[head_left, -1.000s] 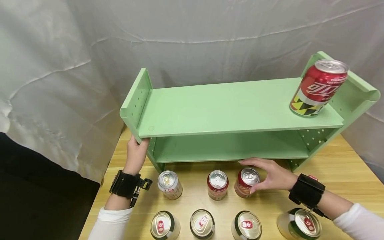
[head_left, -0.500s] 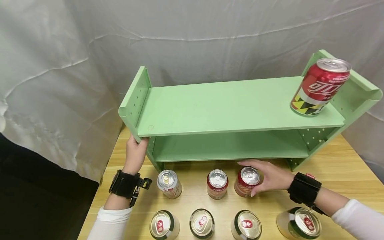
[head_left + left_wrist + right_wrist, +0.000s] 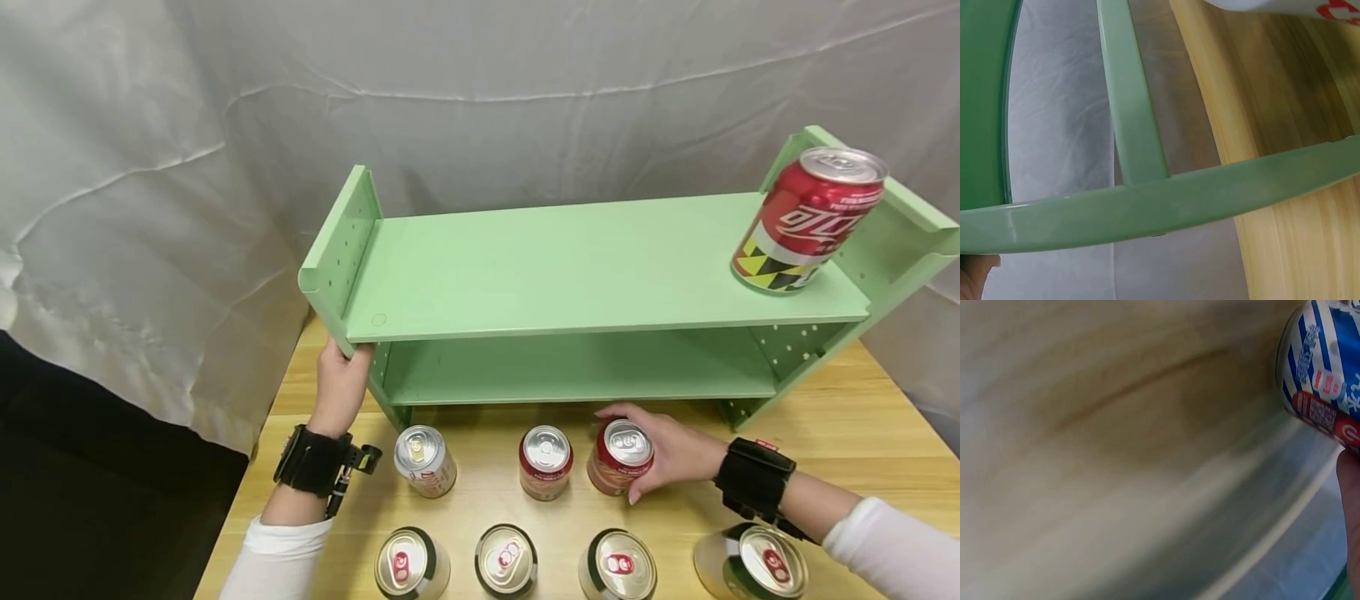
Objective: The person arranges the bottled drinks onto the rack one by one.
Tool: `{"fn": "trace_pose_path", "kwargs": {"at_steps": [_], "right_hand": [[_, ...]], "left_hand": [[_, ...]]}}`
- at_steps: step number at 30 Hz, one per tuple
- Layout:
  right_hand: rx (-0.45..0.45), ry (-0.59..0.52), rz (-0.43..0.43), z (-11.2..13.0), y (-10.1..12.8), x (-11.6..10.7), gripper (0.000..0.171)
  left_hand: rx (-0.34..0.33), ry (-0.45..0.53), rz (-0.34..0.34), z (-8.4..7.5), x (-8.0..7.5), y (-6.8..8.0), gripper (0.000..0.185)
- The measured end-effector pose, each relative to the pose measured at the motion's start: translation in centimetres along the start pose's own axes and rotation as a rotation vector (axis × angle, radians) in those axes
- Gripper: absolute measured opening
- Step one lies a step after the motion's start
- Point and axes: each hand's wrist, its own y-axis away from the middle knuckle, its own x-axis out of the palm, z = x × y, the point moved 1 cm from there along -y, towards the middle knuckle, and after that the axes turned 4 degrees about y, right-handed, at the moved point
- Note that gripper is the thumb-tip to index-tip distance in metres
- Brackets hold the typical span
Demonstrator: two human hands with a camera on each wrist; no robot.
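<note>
White cloth backs a wooden table (image 3: pixel 862 433). Right hand (image 3: pixel 675 454) curls round a red can (image 3: pixel 619 457) before the green shelf (image 3: pixel 585 267); left hand (image 3: pixel 339 387) grips the shelf's left end.

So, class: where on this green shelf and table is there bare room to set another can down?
The top board is bare left of the red can; the lower board is bare throughout. The table front is crowded with two rows of cans.
</note>
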Motion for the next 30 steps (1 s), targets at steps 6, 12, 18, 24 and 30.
{"fn": "trace_pose_path", "kwargs": {"at_steps": [6,12,18,24,30], "right_hand": [[-0.042,-0.115,0.02,-0.9,-0.1,0.1,0.099],[-0.03,-0.116,-0.005,-1.0,0.0,0.5,0.082],[-0.009,-0.096,-0.02,-1.1,0.2,0.5,0.076],[-0.004,-0.09,0.001,-1.1,0.2,0.3,0.075],[0.013,-0.053,0.004,-0.8,0.2,0.2,0.075]], "left_hand": [[0.019,-0.001,-0.012,0.0,0.1,-0.1,0.035],[0.015,-0.004,0.006,0.0,0.1,-0.1,0.036],[0.007,-0.009,0.008,-0.1,0.1,-0.1,0.036],[0.011,0.001,0.011,-0.2,0.1,-0.1,0.035],[0.013,0.002,-0.001,-0.1,0.1,0.1,0.035]]}}
